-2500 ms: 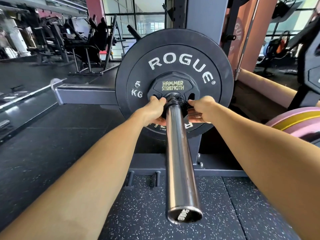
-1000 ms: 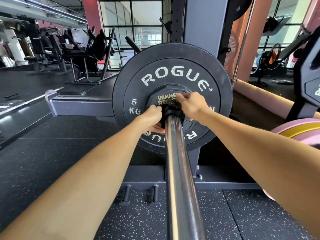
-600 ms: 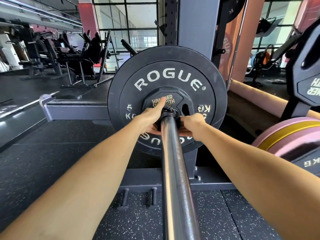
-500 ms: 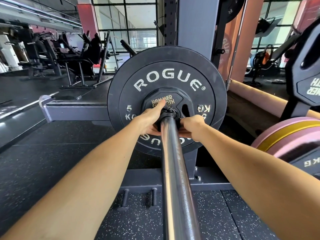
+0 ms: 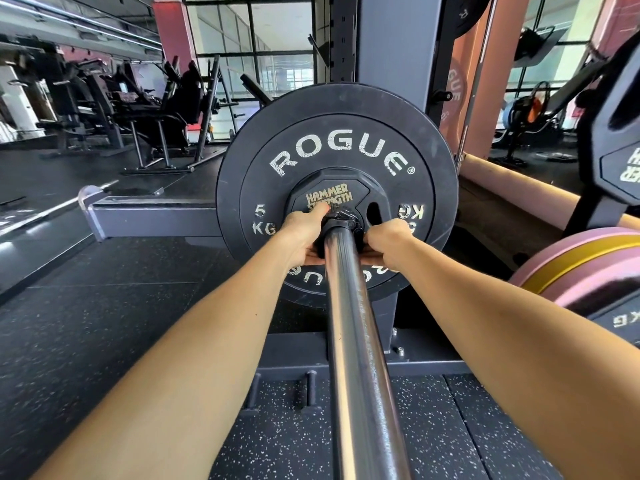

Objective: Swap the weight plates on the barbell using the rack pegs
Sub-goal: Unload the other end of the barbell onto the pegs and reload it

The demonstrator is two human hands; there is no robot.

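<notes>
Black round ROGUE 5 KG rubber plate [image 5: 337, 140] sits on your chrome barbell sleeve [image 5: 353, 327], small black Hammer Strength plate [image 5: 329, 195] against its face. Your left hand [image 5: 301, 237] and right hand [image 5: 389, 242] curl around the black collar [image 5: 341, 225].

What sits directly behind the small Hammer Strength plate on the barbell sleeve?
The large black Rogue 5 kg plate sits directly behind the small Hammer Strength plate, with the rack upright beyond it. The Rogue plate's centre hub is covered, and so is anything further along the sleeve.

Barbell sleeve [image 5: 356, 341] end beyond bottom edge
</notes>
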